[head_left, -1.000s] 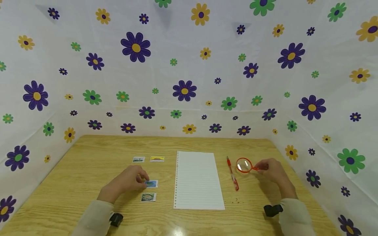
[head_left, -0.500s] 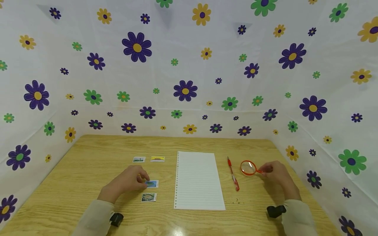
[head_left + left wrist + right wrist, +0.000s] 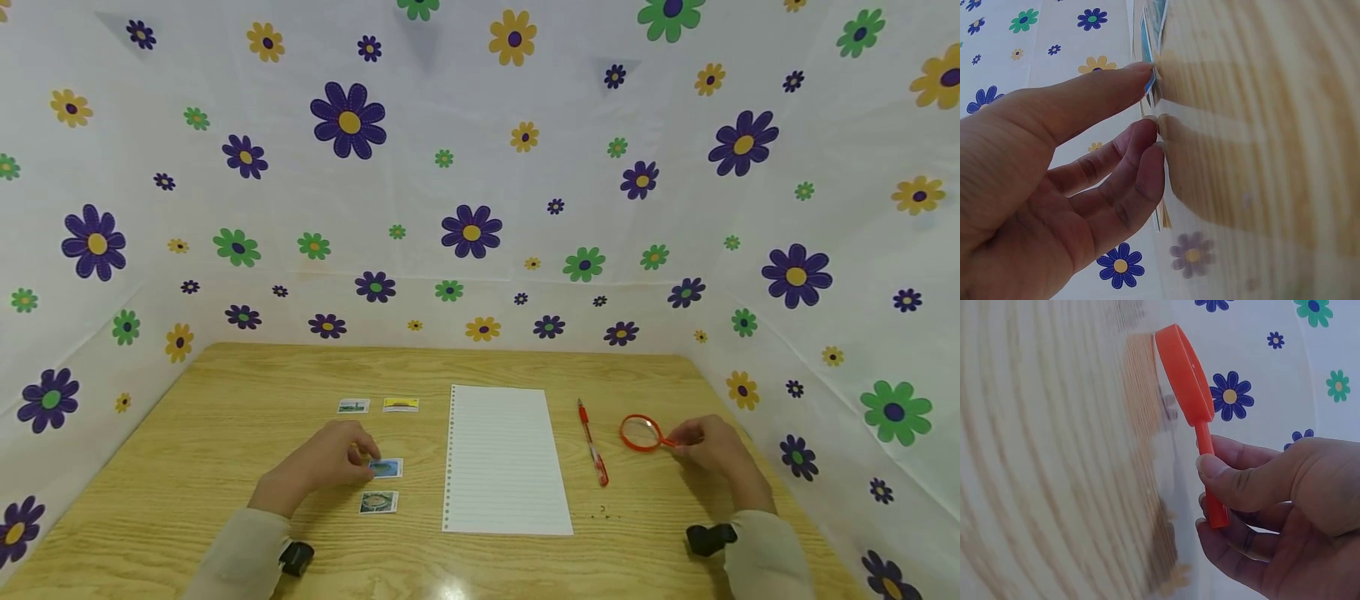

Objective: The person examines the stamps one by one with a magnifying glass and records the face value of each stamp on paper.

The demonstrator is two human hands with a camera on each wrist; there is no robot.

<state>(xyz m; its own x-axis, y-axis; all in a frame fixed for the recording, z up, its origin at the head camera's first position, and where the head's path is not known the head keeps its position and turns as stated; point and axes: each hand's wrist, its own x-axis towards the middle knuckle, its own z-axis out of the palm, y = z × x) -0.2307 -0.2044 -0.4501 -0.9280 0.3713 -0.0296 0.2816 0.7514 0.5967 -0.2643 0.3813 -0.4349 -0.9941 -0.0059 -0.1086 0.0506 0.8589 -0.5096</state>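
Observation:
My left hand (image 3: 330, 457) has its thumb and curled fingers at the left edge of a blue postage stamp (image 3: 387, 467), which lies on the table. The thumb tip covers part of the blue stamp (image 3: 1147, 81) in the left wrist view. Just below it lies a stamp with an oval picture (image 3: 378, 502). My right hand (image 3: 708, 447) pinches the handle of a red magnifying glass (image 3: 641, 451) between thumb and fingers. In the right wrist view the magnifying glass (image 3: 1186, 381) is tilted, its rim close to the tabletop; whether it touches is unclear.
A lined, punched paper sheet (image 3: 506, 458) lies mid-table. Right of it is a red pen (image 3: 592, 442), with small dark crumbs (image 3: 603, 512) below. A green landscape stamp (image 3: 353, 407) and a yellow stamp (image 3: 401, 405) lie farther back. Flowered cloth (image 3: 420, 183) encloses the table.
My right hand has moved right and slightly nearer, carrying the magnifying glass away from the pen. My left hand and the stamps have stayed put.

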